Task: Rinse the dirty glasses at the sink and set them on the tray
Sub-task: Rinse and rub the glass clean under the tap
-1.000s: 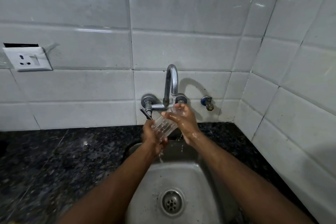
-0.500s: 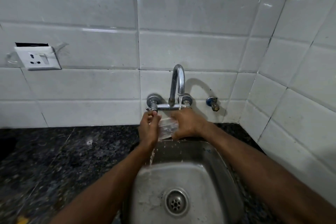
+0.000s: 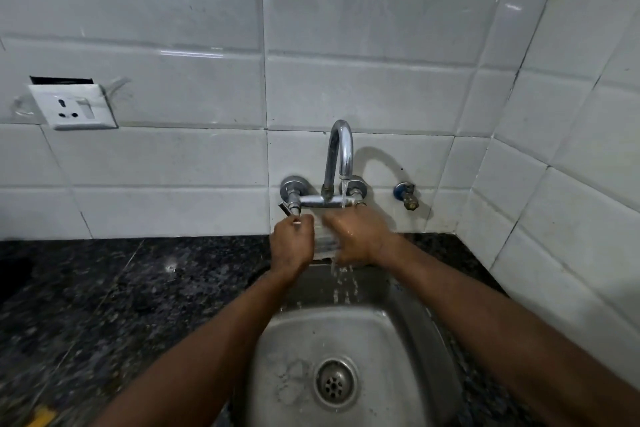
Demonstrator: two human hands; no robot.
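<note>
A clear ribbed glass (image 3: pixel 325 242) is held between both hands under the chrome tap (image 3: pixel 341 152), above the back of the steel sink (image 3: pixel 398 357). My left hand (image 3: pixel 292 246) grips its left side, fingers close to the left tap handle (image 3: pixel 292 208). My right hand (image 3: pixel 358 239) wraps its right side and covers most of it. Water runs from the spout onto my right hand and the glass, then drips into the sink. No tray is in view.
Black speckled granite counter (image 3: pixel 104 305) surrounds the sink. White tiled walls stand behind and to the right. A wall socket (image 3: pixel 74 107) sits at the left, a small brass valve (image 3: pixel 407 196) right of the tap. The drain (image 3: pixel 335 383) lies in the sink bottom.
The glass has gone from tilted and well visible to level and mostly covered by my hands. My right hand has slid over it, and water now spills down below it.
</note>
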